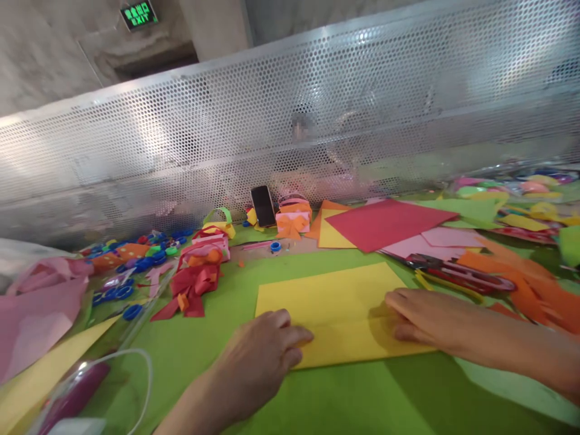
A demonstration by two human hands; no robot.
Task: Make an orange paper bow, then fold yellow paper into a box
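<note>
A yellow craft sheet (326, 296) lies in front of me, with a faint crease running across it. I cannot tell whether it is paper or felt. My left hand (267, 353) is at its near left part, fingers bent and closed on the sheet. At the right end, my right hand (417, 311) has its fingers and thumb pressed together on the same sheet. Its palm side is hidden. Beyond my right hand lie red-handled scissors (457, 272) and a yellow strip (448, 289).
Green cloth (181, 368) covers the table. Small handmade bags (292, 220), a leaning phone (263, 206) and a red sheet (389, 220) stand or lie behind. Blue-handled scissors (115, 293) and a purple glue gun (75, 396) with a white cord are left. Orange scraps (534, 278) lie right. Perforated metal (254, 127) closes off the back.
</note>
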